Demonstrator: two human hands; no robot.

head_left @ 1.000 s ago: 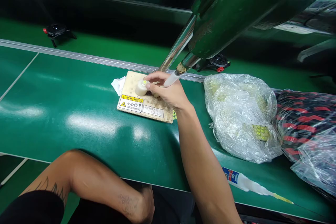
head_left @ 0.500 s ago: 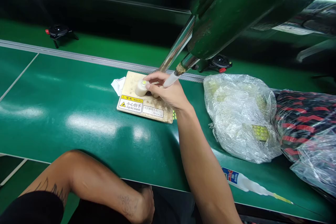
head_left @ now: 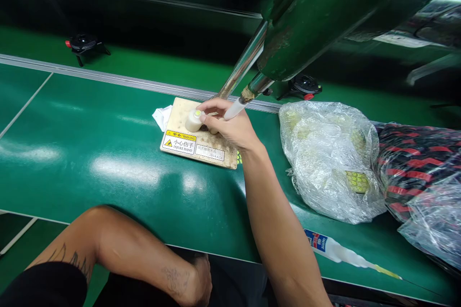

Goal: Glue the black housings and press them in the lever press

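My right hand point(head_left: 228, 122) reaches over a cream base plate point(head_left: 180, 110) with a yellow and white warning label. Its thumb and index finger close at the top of a white round post point(head_left: 193, 122). A small yellow piece point(head_left: 198, 112) sits on that post, right at the fingertips. Just above the hand hangs a white-tipped press rod point(head_left: 234, 109), under a green machine head point(head_left: 302, 24). My left hand point(head_left: 203, 280) rests low by my lap, below the bench edge, with its fingers hidden. A white scrap point(head_left: 162, 117) lies behind the plate's left side.
To the right are a clear plastic bag point(head_left: 324, 153) with yellow-green pieces and a wrapped black-and-red bundle point(head_left: 418, 163). A glue bottle point(head_left: 334, 249) with a long thin nozzle lies nearer. Beyond the metal rail point(head_left: 126, 81) stand black devices on legs point(head_left: 84, 44), point(head_left: 304, 85).
The black devices beyond the rail have shifted slightly to the right. Both my hands, the plate and the press rod look unmoved.
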